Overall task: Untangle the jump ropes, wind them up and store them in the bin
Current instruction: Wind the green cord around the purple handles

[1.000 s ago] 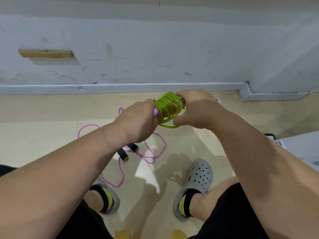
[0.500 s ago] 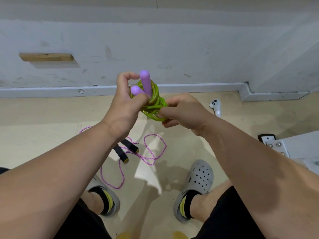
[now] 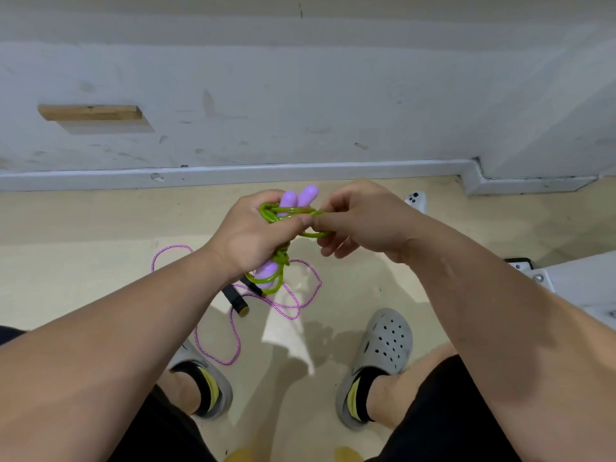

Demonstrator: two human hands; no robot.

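Observation:
My left hand (image 3: 253, 235) grips a wound green jump rope (image 3: 278, 213) together with its two purple handles (image 3: 300, 196), whose tips stick out above and below my fist. My right hand (image 3: 360, 221) pinches a loop of the green cord right beside the left thumb. On the floor below lies a pink jump rope (image 3: 233, 331), spread loose in loops, with its black handles (image 3: 238, 300) partly hidden behind my left wrist. No bin shows in this view.
A white game controller (image 3: 416, 201) lies on the floor by the skirting board. A white metal base with bolts (image 3: 573, 281) juts in at the right. My feet in grey clogs (image 3: 383, 348) stand on the beige floor close to the pink rope.
Both hands came lower in view with the green bundle. The purple handles now point away along my left fist, and my right hand moved from under the coil to pinch a loop at its side.

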